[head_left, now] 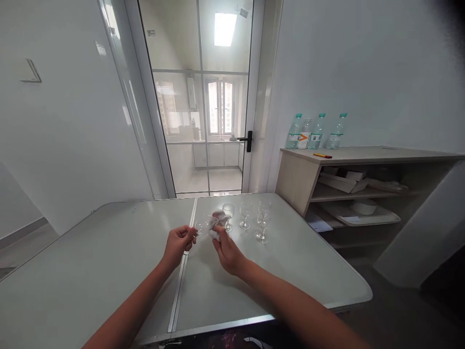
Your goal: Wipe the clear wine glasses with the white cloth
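Observation:
My left hand is closed on the foot end of a clear stemmed glass, which lies tilted sideways above the table. My right hand grips a crumpled white cloth against the bowl end of that glass. The cloth hides much of the bowl, so how far it reaches inside I cannot tell. Just beyond the cloth stands an upright wine glass. Farther right are more upright glasses: one wine glass, another nearer glass, and one behind it.
The pale table has a metal seam across it. At the right stands a wooden shelf unit with several plastic bottles and an orange-yellow pen-like object on top. A glass door is behind the table.

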Demonstrator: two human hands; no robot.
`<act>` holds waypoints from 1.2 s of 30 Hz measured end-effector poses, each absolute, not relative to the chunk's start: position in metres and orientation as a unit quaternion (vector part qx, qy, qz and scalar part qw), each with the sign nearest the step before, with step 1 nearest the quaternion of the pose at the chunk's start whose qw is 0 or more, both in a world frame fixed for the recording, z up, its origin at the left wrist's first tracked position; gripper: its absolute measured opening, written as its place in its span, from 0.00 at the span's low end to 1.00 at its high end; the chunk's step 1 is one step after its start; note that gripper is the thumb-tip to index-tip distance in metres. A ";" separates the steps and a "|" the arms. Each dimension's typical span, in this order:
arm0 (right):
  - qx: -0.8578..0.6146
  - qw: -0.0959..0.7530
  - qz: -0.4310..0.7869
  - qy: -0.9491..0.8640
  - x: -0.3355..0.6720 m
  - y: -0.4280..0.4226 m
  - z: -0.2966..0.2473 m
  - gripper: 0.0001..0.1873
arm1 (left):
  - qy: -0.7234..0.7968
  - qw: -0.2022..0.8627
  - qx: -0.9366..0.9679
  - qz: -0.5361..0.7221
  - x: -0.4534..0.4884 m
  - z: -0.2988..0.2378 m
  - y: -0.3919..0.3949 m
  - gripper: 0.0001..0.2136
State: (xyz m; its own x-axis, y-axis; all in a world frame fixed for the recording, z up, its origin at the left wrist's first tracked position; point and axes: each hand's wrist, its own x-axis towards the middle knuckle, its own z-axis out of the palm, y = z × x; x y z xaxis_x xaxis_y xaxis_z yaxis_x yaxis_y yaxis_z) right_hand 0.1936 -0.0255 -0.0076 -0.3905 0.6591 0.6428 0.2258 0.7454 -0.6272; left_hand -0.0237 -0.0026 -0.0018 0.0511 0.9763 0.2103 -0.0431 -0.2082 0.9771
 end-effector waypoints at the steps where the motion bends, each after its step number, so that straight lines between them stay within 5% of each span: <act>1: -0.265 0.463 0.169 -0.829 0.193 -0.026 -0.007 0.16 | 0.420 0.485 0.551 0.534 -0.022 -0.002 -0.003 0.22; 6: -0.237 0.340 -0.058 -0.908 0.197 -0.022 0.002 0.24 | 0.415 0.504 0.572 0.496 -0.018 -0.006 -0.005 0.23; 11: -0.213 0.328 -0.107 -0.914 0.197 -0.025 0.002 0.23 | 0.418 0.323 0.714 0.458 -0.013 -0.009 -0.013 0.14; 16: -0.267 0.398 0.023 -0.878 0.192 -0.033 0.004 0.17 | 0.401 0.219 0.788 0.412 -0.011 -0.010 -0.021 0.11; 20: -0.267 0.447 0.240 -0.819 0.196 -0.028 0.008 0.14 | 0.382 0.215 0.815 0.379 -0.011 -0.004 -0.027 0.15; 28: -0.178 0.504 0.698 -0.477 0.189 -0.023 0.003 0.21 | 0.460 0.395 0.593 0.530 -0.005 0.000 -0.017 0.18; 36: -0.174 0.526 0.583 -0.594 0.166 -0.033 -0.009 0.20 | 0.467 0.313 0.609 0.559 0.011 -0.012 -0.022 0.10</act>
